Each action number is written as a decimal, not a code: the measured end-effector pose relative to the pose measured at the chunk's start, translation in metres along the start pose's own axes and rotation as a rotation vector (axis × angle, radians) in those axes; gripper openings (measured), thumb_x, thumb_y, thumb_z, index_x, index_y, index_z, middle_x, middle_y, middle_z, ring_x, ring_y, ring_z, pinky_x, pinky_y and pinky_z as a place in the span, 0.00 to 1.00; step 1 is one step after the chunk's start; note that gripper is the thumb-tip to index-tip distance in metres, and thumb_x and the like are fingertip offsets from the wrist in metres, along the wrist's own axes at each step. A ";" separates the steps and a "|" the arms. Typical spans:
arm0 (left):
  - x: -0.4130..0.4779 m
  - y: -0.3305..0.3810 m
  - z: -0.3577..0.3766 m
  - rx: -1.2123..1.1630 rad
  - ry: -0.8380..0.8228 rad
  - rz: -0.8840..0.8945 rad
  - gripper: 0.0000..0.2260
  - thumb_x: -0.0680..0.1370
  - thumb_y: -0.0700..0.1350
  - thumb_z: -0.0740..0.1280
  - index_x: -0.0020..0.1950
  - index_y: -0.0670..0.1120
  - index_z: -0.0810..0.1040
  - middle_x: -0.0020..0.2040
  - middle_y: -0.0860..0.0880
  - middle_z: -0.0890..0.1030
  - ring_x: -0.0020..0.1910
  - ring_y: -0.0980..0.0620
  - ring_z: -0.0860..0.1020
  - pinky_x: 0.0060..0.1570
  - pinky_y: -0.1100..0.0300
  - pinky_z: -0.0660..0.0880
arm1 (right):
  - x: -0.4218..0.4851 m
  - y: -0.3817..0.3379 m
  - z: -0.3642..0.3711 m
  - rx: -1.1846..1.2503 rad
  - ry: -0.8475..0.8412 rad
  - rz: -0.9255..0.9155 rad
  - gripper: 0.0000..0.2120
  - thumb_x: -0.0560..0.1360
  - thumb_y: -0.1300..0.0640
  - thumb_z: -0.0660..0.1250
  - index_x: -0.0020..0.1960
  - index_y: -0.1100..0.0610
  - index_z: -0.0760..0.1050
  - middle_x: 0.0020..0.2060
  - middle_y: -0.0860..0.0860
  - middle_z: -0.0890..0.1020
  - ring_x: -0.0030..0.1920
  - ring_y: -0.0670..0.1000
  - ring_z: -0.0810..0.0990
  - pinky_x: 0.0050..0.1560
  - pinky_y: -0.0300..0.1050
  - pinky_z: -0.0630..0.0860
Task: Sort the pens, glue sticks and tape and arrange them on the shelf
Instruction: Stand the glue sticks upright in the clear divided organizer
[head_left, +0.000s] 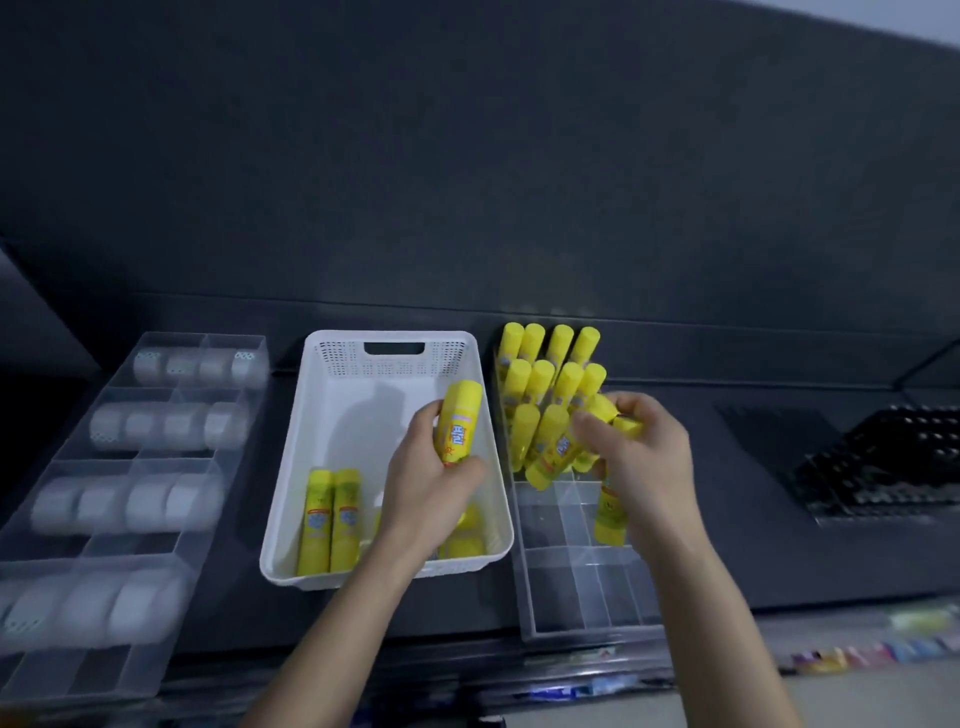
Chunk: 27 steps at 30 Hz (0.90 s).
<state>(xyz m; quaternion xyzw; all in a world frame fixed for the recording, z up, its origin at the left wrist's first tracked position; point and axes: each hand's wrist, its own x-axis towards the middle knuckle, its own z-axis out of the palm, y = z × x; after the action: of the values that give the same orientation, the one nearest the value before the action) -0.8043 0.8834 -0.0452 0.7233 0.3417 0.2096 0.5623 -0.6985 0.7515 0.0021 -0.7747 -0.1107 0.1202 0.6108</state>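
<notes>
From the head view, we see our left hand (431, 486) curled around one yellow glue stick (460, 422), holding it upright above the white basket (332, 358). Two more loose sticks (330, 519) lie on the basket floor near its front. Our right hand (647, 460) clutches a bundle of glue sticks (553, 454) over the clear divided organiser (571, 597), just right of the basket. The standing glue sticks (550, 366) fill the organiser's far cells. To the left, blurred tape rolls (171, 423) sit in rows in a clear tray (156, 670).
</notes>
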 end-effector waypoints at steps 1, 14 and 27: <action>0.000 0.000 0.000 0.006 -0.005 0.003 0.20 0.72 0.37 0.66 0.58 0.57 0.68 0.40 0.51 0.74 0.34 0.53 0.71 0.27 0.69 0.66 | -0.002 0.005 -0.001 -0.053 -0.008 -0.011 0.08 0.69 0.60 0.73 0.48 0.55 0.78 0.32 0.47 0.81 0.31 0.46 0.76 0.33 0.45 0.73; -0.010 -0.001 0.006 0.232 0.040 0.171 0.28 0.70 0.40 0.68 0.69 0.51 0.67 0.49 0.53 0.75 0.45 0.52 0.73 0.44 0.60 0.68 | -0.002 0.028 0.009 -0.504 -0.348 -0.136 0.11 0.68 0.64 0.72 0.47 0.51 0.78 0.36 0.42 0.77 0.36 0.42 0.74 0.32 0.28 0.68; -0.018 0.002 0.019 0.609 0.050 0.238 0.33 0.71 0.44 0.68 0.75 0.51 0.61 0.63 0.48 0.73 0.58 0.47 0.74 0.55 0.55 0.71 | 0.008 0.038 -0.006 -0.480 -0.582 -0.304 0.13 0.68 0.68 0.70 0.45 0.53 0.73 0.36 0.47 0.77 0.32 0.41 0.72 0.31 0.28 0.68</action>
<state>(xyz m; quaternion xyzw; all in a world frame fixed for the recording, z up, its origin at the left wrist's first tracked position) -0.8029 0.8569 -0.0475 0.8877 0.3154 0.1800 0.2831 -0.6879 0.7394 -0.0342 -0.8036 -0.4172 0.2135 0.3668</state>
